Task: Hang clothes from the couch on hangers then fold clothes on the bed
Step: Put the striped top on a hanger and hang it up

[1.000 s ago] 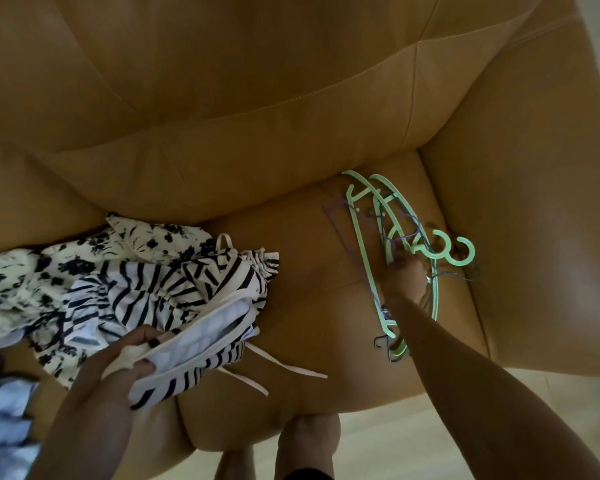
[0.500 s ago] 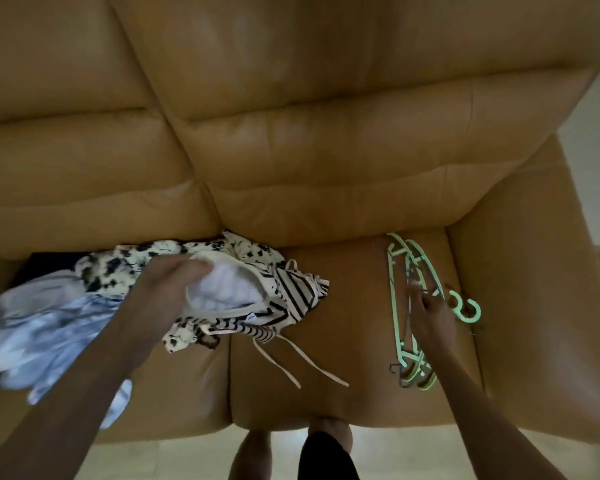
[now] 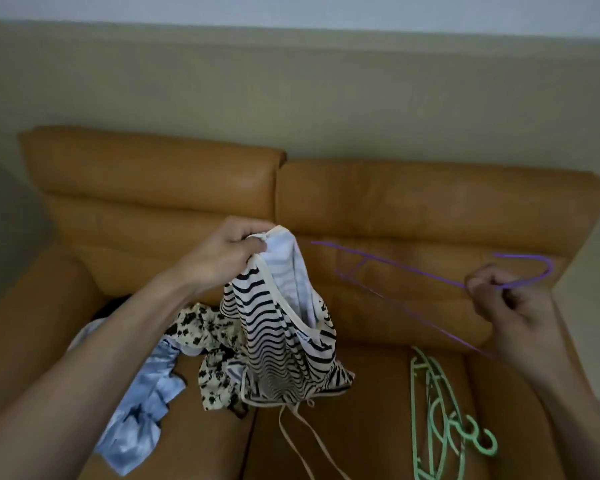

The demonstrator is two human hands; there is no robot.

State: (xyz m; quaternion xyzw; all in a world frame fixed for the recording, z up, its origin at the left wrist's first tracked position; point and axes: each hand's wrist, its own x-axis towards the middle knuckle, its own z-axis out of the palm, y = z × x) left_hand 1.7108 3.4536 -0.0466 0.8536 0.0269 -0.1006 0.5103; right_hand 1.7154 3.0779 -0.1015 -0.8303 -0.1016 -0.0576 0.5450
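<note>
A: Head view: the hands?
B: Left hand fingers curl round the striped top, held over the couch seat; right hand pinches a purple hanger. Green hangers lie near the seat's right edge.

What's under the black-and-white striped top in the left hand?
A cream garment with black floral print lies on the orange leather couch, partly beneath the black-and-white striped top, with a pale blue garment beside it. How far the floral piece runs underneath is hidden.
</note>
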